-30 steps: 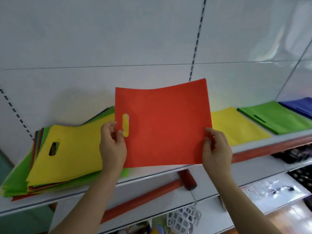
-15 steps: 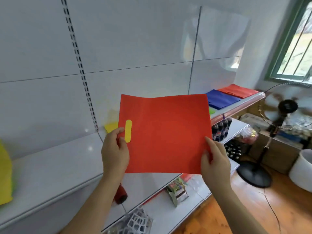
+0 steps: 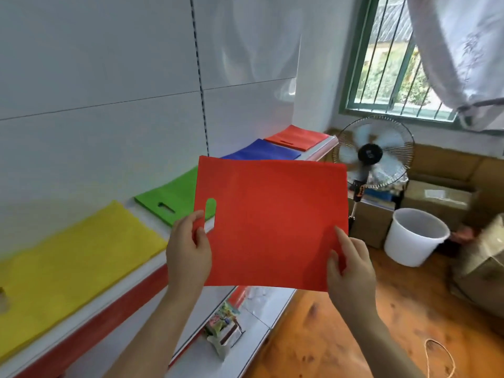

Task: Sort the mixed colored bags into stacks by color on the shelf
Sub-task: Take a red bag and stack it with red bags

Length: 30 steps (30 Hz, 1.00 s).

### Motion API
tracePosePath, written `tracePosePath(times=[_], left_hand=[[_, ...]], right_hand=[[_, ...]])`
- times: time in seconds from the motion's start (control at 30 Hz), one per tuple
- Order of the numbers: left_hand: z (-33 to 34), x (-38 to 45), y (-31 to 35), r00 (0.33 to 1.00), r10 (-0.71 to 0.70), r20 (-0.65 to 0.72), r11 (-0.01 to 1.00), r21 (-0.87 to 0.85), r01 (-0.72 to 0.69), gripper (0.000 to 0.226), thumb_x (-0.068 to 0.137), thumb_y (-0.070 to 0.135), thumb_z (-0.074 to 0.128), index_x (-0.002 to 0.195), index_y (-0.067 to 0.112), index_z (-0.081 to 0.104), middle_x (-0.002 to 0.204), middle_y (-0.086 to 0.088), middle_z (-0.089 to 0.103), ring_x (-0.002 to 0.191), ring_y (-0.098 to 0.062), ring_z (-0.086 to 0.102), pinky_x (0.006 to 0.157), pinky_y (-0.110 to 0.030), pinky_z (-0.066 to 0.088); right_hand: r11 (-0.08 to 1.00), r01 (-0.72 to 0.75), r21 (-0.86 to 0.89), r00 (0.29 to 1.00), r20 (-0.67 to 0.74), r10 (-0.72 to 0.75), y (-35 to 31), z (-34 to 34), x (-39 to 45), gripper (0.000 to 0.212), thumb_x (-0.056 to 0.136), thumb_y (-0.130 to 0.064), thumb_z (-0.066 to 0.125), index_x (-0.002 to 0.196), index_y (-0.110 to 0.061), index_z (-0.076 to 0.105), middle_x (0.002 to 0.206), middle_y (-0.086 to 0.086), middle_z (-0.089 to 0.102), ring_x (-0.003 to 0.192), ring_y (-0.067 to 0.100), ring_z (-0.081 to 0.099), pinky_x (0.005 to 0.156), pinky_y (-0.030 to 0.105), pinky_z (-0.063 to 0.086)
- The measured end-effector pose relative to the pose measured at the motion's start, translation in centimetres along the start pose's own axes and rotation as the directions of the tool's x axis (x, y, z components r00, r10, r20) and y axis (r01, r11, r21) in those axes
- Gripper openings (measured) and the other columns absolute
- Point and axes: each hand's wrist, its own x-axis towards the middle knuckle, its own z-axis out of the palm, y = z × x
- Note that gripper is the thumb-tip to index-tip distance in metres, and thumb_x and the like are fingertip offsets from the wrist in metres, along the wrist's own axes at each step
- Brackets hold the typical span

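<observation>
I hold a flat red bag upright in front of the shelf. My left hand pinches its left edge by the handle slot. My right hand pinches its lower right corner. On the shelf lie sorted stacks: yellow bags at the left, green bags beyond them, blue bags partly hidden behind the held bag, and red bags at the far right end.
A standing fan runs just past the shelf's right end. A white bucket and cardboard boxes stand on the wooden floor. A lower shelf holds small packets. A cord lies on the floor.
My view has swung right along the shelf, past the mixed pile at the left, to the sorted stacks. The red bag stays in both hands and has come closer to the red stack.
</observation>
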Motion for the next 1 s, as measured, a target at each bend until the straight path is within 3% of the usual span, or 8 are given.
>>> tracePosePath(times=[0.1,0.17,0.33,0.53,0.63,0.77,0.9,1.0], left_hand=[[5.8,3.0,0.1,0.999,-0.026,0.038,0.998,-0.059,0.028,0.035,0.101,0.001,0.057,0.131,0.016,0.065,0.125,0.006,0.063,0.112,-0.002,0.056,0.095,-0.007,0.037],[9.5,5.2,0.4,0.998,-0.005,0.057,0.996,-0.087,0.01,0.035,0.101,0.001,0.057,0.132,0.015,0.065,0.125,0.005,0.064,0.111,0.0,0.055,0.094,-0.004,0.036],[18.5,9.6,1.4,0.985,0.062,0.158,0.993,-0.106,-0.046,0.035,0.101,0.004,0.057,0.133,0.017,0.063,0.122,0.008,0.062,0.107,0.001,0.055,0.088,0.003,0.035],[29.0,13.2,3.7,0.966,0.088,0.245,0.991,-0.119,-0.061,0.037,0.102,0.006,0.056,0.137,0.02,0.062,0.128,0.012,0.059,0.115,-0.004,0.057,0.096,-0.017,0.041],[34.6,14.8,4.9,0.964,0.086,0.25,0.992,-0.108,-0.06,0.037,0.104,0.008,0.054,0.138,0.021,0.061,0.131,0.012,0.059,0.119,-0.004,0.056,0.098,-0.02,0.042],[41.8,17.1,7.0,0.969,0.056,0.242,0.996,-0.086,-0.036,0.038,0.105,0.008,0.052,0.14,0.02,0.06,0.132,0.014,0.057,0.121,-0.003,0.054,0.098,-0.019,0.04],[47.6,20.0,8.7,0.98,0.047,0.192,0.997,-0.065,-0.035,0.037,0.105,0.009,0.051,0.14,0.02,0.06,0.132,0.013,0.058,0.121,-0.002,0.053,0.098,-0.017,0.039],[50.8,22.0,8.6,0.988,0.002,0.154,1.0,-0.016,0.0,0.037,0.105,0.009,0.052,0.139,0.02,0.06,0.129,0.01,0.061,0.117,-0.003,0.056,0.093,-0.012,0.039]], right_hand=[[0.998,-0.03,-0.051,0.999,-0.023,0.029,2.8,-0.2,4.2,0.062,0.097,0.002,0.058,0.153,-0.024,0.054,0.119,-0.001,0.055,0.1,0.015,0.057,0.084,0.029,0.044],[0.996,-0.049,-0.073,0.998,-0.028,0.047,4.4,0.0,7.2,0.064,0.096,0.003,0.057,0.153,-0.027,0.053,0.119,-0.001,0.055,0.1,0.019,0.059,0.084,0.034,0.047],[0.979,-0.14,-0.148,0.987,-0.105,0.125,8.7,0.1,13.0,0.066,0.097,0.001,0.056,0.154,-0.031,0.05,0.123,0.0,0.055,0.098,0.012,0.054,0.084,0.033,0.047],[0.951,-0.236,-0.201,0.967,-0.143,0.209,15.0,-0.6,19.6,0.063,0.098,0.0,0.056,0.155,-0.024,0.051,0.125,0.002,0.055,0.102,0.015,0.054,0.084,0.032,0.045],[0.956,-0.221,-0.194,0.97,-0.149,0.194,18.9,-0.6,24.0,0.064,0.095,0.003,0.056,0.154,-0.023,0.052,0.124,0.002,0.055,0.101,0.011,0.05,0.085,0.033,0.045],[0.964,-0.185,-0.193,0.978,-0.131,0.161,24.7,-0.7,31.3,0.064,0.092,0.007,0.057,0.151,-0.016,0.056,0.119,0.006,0.055,0.107,0.022,0.055,0.087,0.031,0.041],[0.976,-0.123,-0.179,0.991,-0.069,0.112,29.2,-0.3,38.0,0.064,0.093,0.003,0.058,0.153,-0.02,0.052,0.122,0.005,0.054,0.108,0.027,0.058,0.089,0.041,0.05],[0.981,-0.082,-0.173,0.997,-0.029,0.078,31.9,0.9,43.3,0.063,0.094,0.001,0.057,0.153,-0.02,0.052,0.128,0.005,0.054,0.108,0.024,0.058,0.088,0.035,0.047]])
